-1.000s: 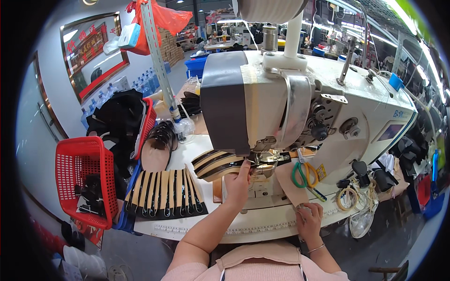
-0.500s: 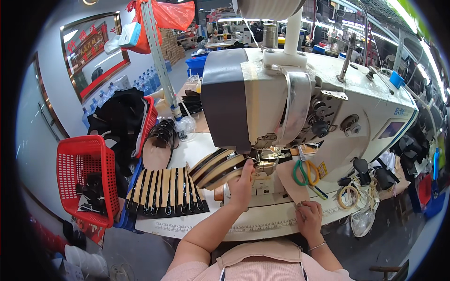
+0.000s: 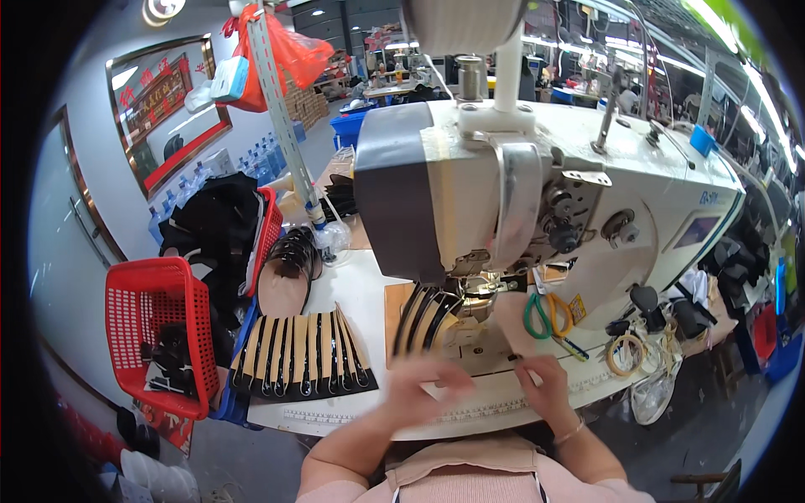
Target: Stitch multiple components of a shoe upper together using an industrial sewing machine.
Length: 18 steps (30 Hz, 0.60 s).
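My left hand (image 3: 423, 387), blurred by motion, is over the front of the sewing machine (image 3: 478, 193) bed, its thumb and fingers apart with nothing seen between them. Just beyond it, a tan piece with glossy black strips (image 3: 425, 318) lies under the machine head, left of the needle area. My right hand (image 3: 547, 387) hovers at the front edge of the bed, fingers curled together; whatever they pinch is too small to make out. Beside its fingertips is a flat tan piece (image 3: 513, 325). Another black-striped tan stack (image 3: 306, 352) lies at the left of the table.
Green-and-orange-handled scissors (image 3: 537, 316) and a pen (image 3: 575, 349) lie right of the needle. A tape roll (image 3: 624, 353) sits near the right edge. A red basket (image 3: 159, 277) with black scraps stands at left. A metal post (image 3: 285, 117) rises behind the table.
My left hand has let go of the striped piece and moved down toward me. The piece now lies further under the machine head. My right hand has shifted slightly left.
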Motion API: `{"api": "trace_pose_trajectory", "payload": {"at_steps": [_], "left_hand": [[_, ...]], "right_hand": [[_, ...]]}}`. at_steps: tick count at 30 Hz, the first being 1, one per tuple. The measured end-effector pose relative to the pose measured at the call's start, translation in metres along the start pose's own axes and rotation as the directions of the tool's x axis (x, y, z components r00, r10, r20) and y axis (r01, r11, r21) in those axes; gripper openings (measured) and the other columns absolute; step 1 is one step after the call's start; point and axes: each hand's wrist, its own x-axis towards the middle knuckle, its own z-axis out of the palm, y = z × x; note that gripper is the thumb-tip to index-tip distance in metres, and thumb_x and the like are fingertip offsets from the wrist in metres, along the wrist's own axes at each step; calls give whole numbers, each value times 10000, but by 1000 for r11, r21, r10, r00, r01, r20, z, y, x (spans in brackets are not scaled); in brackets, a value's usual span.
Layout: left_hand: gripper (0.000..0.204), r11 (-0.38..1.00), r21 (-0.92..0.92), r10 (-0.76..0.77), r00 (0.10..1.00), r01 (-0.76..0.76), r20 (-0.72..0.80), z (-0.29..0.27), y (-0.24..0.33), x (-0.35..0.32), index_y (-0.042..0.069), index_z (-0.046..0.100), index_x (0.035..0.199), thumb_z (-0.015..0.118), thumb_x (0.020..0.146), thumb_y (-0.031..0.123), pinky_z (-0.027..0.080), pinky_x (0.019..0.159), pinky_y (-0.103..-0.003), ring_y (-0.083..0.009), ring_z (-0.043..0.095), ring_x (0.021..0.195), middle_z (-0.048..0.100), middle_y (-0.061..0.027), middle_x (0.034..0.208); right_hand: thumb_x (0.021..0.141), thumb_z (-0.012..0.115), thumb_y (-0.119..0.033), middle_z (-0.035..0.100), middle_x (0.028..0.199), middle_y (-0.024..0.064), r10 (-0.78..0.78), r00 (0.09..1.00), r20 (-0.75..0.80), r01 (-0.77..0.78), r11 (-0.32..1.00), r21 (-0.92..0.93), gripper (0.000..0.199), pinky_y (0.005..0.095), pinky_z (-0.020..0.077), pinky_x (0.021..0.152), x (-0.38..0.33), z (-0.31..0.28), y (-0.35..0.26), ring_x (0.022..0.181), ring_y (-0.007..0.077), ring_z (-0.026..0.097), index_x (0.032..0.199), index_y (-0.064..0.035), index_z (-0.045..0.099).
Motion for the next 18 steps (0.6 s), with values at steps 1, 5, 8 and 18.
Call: {"api": "trace_pose_trajectory", "payload": {"at_steps": [1, 5, 8, 18], "left_hand": [[36, 965, -196, -228, 925, 173, -304, -18, -9, 8, 24, 616, 733, 640, 710, 13, 441, 583, -214, -116, 560, 590, 598, -47, 654], [185, 582, 169, -800, 597, 795, -53, -65, -44, 84, 23, 604, 800, 650, 729, 188, 419, 621, -231, -89, 522, 631, 593, -27, 727], [227, 624, -272, -710, 677, 732, 193, -49, -74, 70, -5, 578, 821, 681, 706, 161, 424, 579, -235, -98, 514, 616, 570, -34, 728], [243, 645, -318, -708, 700, 695, 93, -44, -59, 58, -7, 575, 840, 704, 674, 115, 481, 585, -255, -127, 587, 631, 605, -64, 740]], "right_hand": [[727, 640, -105, 582, 691, 100, 1, 1000, 28, -5, 993, 122, 71, 339, 441, 609, 11, 7, -14, 685, 272, 553, 741, -41, 615], [800, 606, -223, 574, 601, 104, -50, 995, 85, 28, 969, 246, 230, 300, 412, 487, 70, 38, -66, 516, 202, 547, 703, -15, 603], [826, 583, -272, 542, 543, 71, 89, 968, 233, -188, 874, 449, 295, 261, 382, 448, 84, 57, -78, 473, 107, 504, 687, -12, 591], [859, 553, -221, 576, 625, -9, 243, 893, 380, -447, 587, 675, 259, 188, 452, 513, 81, 62, -91, 554, 45, 532, 712, -9, 583]]}}
